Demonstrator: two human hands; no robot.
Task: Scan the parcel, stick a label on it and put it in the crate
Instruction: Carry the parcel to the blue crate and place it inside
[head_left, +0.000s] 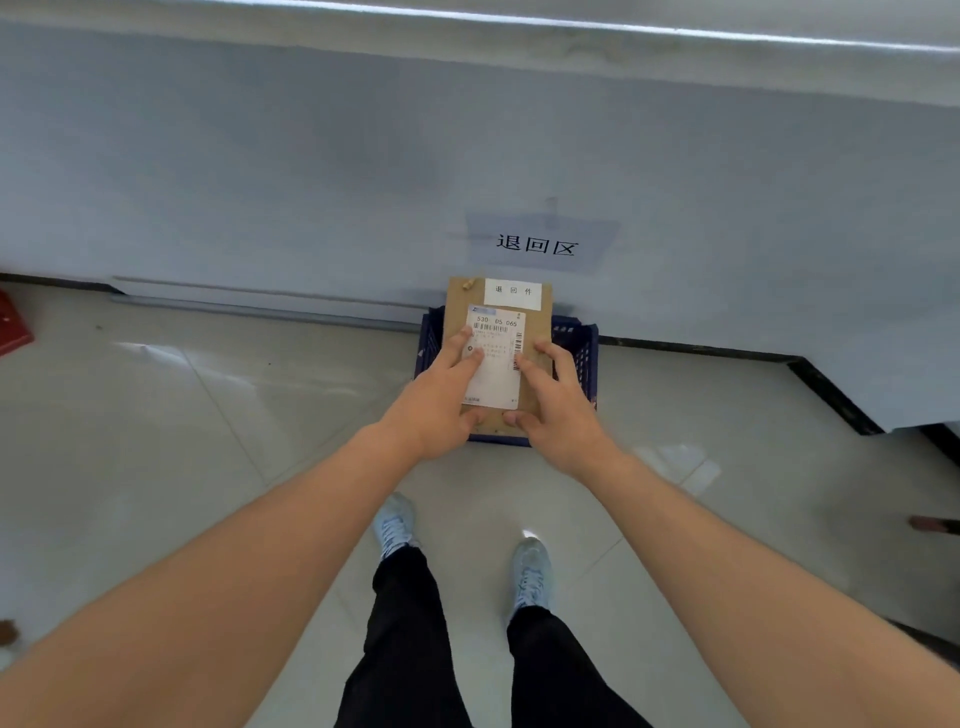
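Observation:
A flat brown cardboard parcel (540, 332) is held above a dark blue plastic crate (576, 343) on the floor by the wall. The parcel carries a white shipping label (496, 358) with barcodes and a small white sticker (513, 293) near its far edge. My left hand (441, 400) grips the parcel's near left side, fingers lying over the label. My right hand (558, 400) grips the near right side. Most of the crate is hidden under the parcel and both hands.
A pale wall (363, 182) with a taped paper sign (537, 244) rises right behind the crate. A grey pipe (260, 309) runs along the wall's base. A red object (13, 325) lies at the far left. My feet (395, 525) stand on the tiled floor.

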